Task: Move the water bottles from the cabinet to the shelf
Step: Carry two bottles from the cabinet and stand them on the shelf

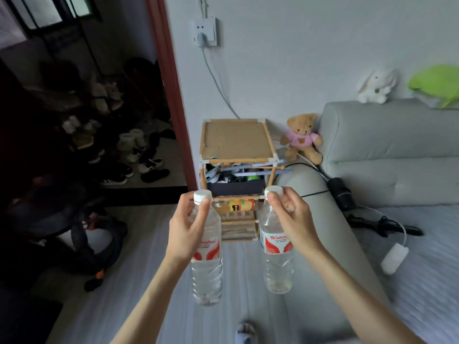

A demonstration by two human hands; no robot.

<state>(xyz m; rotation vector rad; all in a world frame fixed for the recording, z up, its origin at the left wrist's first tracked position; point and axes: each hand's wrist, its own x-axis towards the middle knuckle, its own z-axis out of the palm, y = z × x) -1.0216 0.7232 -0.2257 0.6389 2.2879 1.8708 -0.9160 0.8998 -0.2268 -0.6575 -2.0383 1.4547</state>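
I hold two clear water bottles with white caps and red-and-white labels, both hanging upright in the air. My left hand (186, 227) grips the neck of the left bottle (206, 274). My right hand (289, 219) grips the neck of the right bottle (277, 266). Straight ahead, against the wall, stands a small wooden shelf (237, 137) with a bare cardboard top. Its lower tiers hold a dark box of odds and ends and an orange drink bottle (242, 205) lying on its side. No cabinet is in view.
A grey bed (409, 244) with a padded headboard lies to the right, with cables, a white charger (394, 258) and a dark device on it. A teddy bear (304, 137) leans beside the shelf. A dark doorway with shoes opens at left. My foot shows below.
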